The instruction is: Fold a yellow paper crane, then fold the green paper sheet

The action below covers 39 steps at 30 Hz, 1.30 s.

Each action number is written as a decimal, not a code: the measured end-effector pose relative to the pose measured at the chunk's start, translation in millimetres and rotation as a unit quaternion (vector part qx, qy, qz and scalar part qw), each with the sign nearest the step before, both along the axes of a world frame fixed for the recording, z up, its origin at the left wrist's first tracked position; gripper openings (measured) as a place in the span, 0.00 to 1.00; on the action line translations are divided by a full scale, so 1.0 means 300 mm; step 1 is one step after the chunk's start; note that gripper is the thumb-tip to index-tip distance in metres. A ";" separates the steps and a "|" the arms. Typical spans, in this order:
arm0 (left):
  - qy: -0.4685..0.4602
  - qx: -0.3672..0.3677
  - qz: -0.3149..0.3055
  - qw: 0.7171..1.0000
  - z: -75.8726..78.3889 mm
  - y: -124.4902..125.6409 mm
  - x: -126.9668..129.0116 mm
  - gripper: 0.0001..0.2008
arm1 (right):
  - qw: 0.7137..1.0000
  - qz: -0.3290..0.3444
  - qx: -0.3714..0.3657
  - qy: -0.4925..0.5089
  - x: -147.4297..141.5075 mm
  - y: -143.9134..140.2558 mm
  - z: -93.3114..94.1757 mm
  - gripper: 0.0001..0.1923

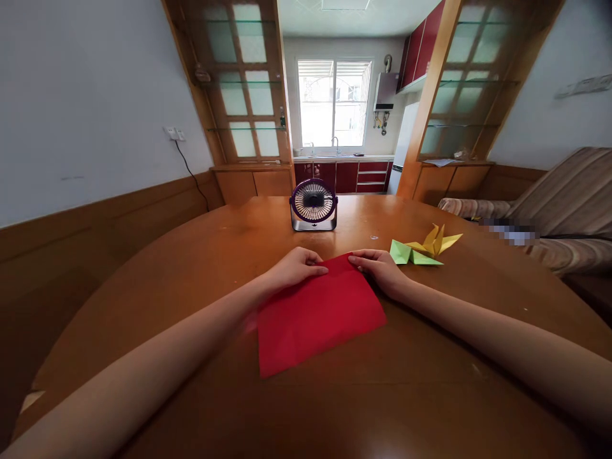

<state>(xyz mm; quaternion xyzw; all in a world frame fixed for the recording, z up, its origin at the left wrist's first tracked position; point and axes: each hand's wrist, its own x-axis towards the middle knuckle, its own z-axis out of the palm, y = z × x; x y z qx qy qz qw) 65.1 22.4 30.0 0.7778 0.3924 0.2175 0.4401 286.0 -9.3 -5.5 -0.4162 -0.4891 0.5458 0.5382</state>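
Note:
A sheet of red paper (320, 312) is held over the wooden table, its near edge slanting toward me. My left hand (299, 266) pinches its far edge on the left, thumb lying on top and fingers partly hidden. At the far right corner, my right hand (380, 268) grips the same sheet between thumb and fingers. Just beyond my right hand lie a folded green paper piece (401, 252) and a yellow origami crane (434, 242) with its wings spread.
A small purple desk fan (313, 203) stands on the round wooden table (191, 255) beyond my hands. To the right is a striped sofa (564, 204). Wooden shelves (248, 83) flank a kitchen opening at the back.

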 end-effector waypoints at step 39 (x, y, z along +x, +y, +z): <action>0.047 0.064 0.000 0.997 0.000 -0.010 0.003 0.15 | 0.999 -0.039 0.008 -0.011 0.004 0.009 -0.004 0.17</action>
